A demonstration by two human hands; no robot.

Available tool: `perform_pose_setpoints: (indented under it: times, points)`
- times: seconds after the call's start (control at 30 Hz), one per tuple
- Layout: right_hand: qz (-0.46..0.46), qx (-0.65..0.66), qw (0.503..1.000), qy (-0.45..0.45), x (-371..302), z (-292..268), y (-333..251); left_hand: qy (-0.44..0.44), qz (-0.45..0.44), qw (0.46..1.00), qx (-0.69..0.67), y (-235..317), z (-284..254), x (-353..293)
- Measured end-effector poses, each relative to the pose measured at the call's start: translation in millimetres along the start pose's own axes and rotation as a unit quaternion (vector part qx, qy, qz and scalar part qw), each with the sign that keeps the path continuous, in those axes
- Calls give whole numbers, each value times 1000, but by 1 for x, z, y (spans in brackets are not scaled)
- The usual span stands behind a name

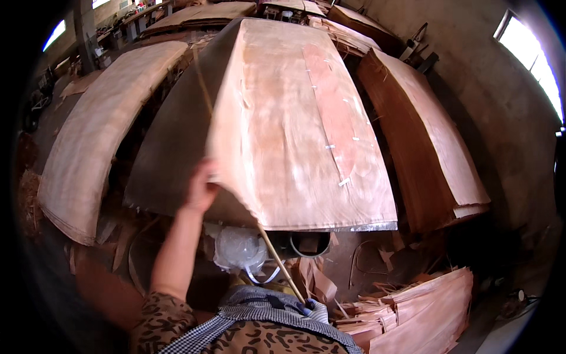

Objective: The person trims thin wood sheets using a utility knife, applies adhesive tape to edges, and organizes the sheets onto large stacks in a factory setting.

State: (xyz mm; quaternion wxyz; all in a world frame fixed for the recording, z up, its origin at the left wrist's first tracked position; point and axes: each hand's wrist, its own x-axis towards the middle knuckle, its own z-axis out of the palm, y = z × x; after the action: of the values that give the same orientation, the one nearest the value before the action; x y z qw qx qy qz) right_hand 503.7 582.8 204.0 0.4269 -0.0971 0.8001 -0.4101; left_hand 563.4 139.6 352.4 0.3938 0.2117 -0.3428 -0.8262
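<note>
A large pale wood veneer sheet [283, 118] covers the right part of a dark table [171, 141]. Its left edge is lifted and folds upward. My bare left hand [203, 184] is closed on that raised edge near the front corner, slightly blurred. Along the sheet's right side runs a pinker veneer strip [333, 112] with several small white tape pieces. Low in front of my body, my right hand [317, 310], in a white-and-blue glove, grips a long thin wooden stick [274, 253]. The stick passes beneath the lifted sheet and reappears over the dark table at the far left.
Veneer stacks stand left [112, 118] and right [424, 130] of the table. Under its front edge are a clear plastic-covered container [240, 248] and a dark bucket [310, 243]. Broken veneer pieces [418, 312] lie at the lower right. More stacks [200, 15] fill the back.
</note>
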Motion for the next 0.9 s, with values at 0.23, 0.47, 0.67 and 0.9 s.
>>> perform_pose_setpoints:
  times: [0.23,0.47,0.67,0.9]
  points:
    - [-7,152,988,15,54,-12,-71,173,-111,977,50,35,-154,-64]
    - [72,363,916,-154,102,-106,-152,248,-192,901,300,-62,-137,-56]
    - [51,400,895,-190,149,-271,-148,173,-210,878,394,-193,-17,-11]
    - [48,396,914,-73,193,-466,-108,21,-188,838,511,-333,128,58]
